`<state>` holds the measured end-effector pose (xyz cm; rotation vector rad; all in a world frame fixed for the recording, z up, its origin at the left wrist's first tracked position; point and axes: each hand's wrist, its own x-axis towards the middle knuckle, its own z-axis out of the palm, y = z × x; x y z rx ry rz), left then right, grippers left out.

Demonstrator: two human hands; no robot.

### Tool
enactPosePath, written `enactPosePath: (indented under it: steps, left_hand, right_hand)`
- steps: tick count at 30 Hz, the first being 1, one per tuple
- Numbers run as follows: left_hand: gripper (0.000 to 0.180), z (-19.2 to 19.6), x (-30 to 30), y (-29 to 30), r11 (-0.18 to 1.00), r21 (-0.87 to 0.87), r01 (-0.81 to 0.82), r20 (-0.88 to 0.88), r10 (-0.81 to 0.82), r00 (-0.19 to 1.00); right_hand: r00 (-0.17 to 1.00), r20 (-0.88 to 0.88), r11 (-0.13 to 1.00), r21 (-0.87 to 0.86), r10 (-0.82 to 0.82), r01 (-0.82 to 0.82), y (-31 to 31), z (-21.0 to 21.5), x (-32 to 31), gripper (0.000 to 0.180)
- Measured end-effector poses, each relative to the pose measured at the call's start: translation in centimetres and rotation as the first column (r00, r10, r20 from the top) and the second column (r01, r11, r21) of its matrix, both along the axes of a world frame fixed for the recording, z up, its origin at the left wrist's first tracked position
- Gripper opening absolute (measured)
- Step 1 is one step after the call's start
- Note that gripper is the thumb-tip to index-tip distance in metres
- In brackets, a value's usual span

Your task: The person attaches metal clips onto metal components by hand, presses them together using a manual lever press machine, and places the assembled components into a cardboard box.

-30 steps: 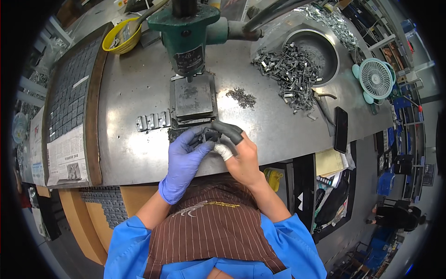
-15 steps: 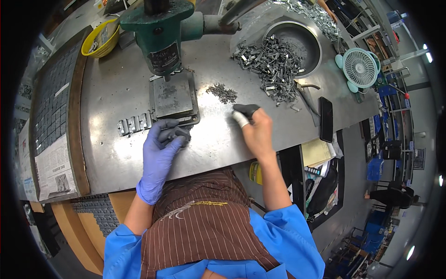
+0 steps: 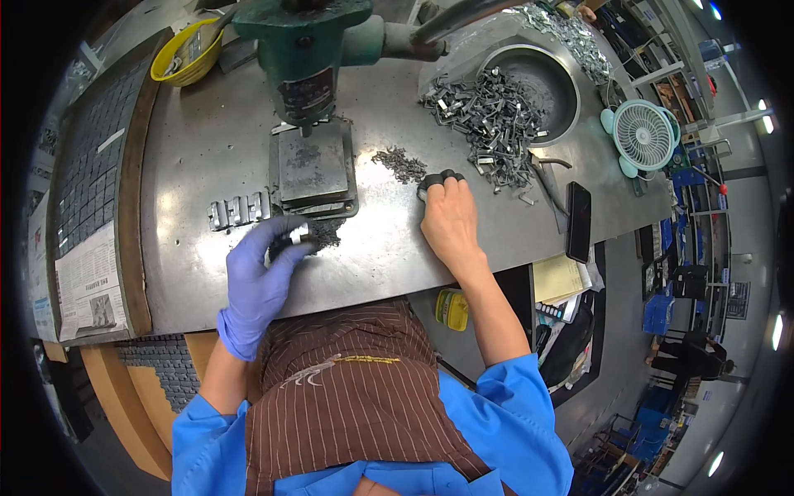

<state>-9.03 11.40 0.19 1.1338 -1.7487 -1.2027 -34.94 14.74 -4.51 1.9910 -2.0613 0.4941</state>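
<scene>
My left hand (image 3: 259, 269), in a purple glove with blackened fingertips, is closed in a pinch on a small shiny metal part (image 3: 299, 235). It is just in front of the press plate (image 3: 312, 172), beside a patch of dark bits (image 3: 327, 233). My right hand (image 3: 451, 219), bare with dark finger covers, rests its curled fingers on the metal table right of a small pile of tiny dark pieces (image 3: 400, 164). Whatever its fingertips hold is hidden. Several metal parts (image 3: 240, 211) stand in a row left of the plate.
The green press (image 3: 302, 62) stands over the plate. Behind my right hand lie a heap of metal clips (image 3: 488, 120) and a round pan (image 3: 562, 99). Pliers (image 3: 550, 194), a phone (image 3: 579, 221) and a fan (image 3: 643, 136) are at the right. A yellow basket (image 3: 188, 58) and a wooden-edged tray (image 3: 136, 207) are left.
My left hand has shifted left, away from the dark bits, and a shiny part now shows in its fingers. My right hand has turned knuckles-up, its fingers curled down at the table.
</scene>
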Motion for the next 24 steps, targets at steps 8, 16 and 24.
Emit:
enactPosePath:
  steps: [8,16,24]
  left_hand:
    - [0.031,-0.2,-1.8,-5.7,0.957,-0.29,0.02,0.016,-0.016,1.0]
    - [0.033,0.1,-1.9,-5.6,0.892,-0.451,0.035,0.145,0.035,0.989]
    - [0.03,0.1,-2.0,-5.9,0.814,-0.577,0.067,0.184,0.05,0.982]
  right_hand:
    - [0.572,0.82,1.0,-0.008,0.002,0.008,-0.6,3.9,1.5,0.014]
    - [0.47,0.801,0.925,-0.279,0.371,-0.257,-4.5,6.6,6.6,0.017]
    - [0.583,0.627,0.856,-0.366,0.517,-0.366,-5.8,5.6,7.3,0.024]
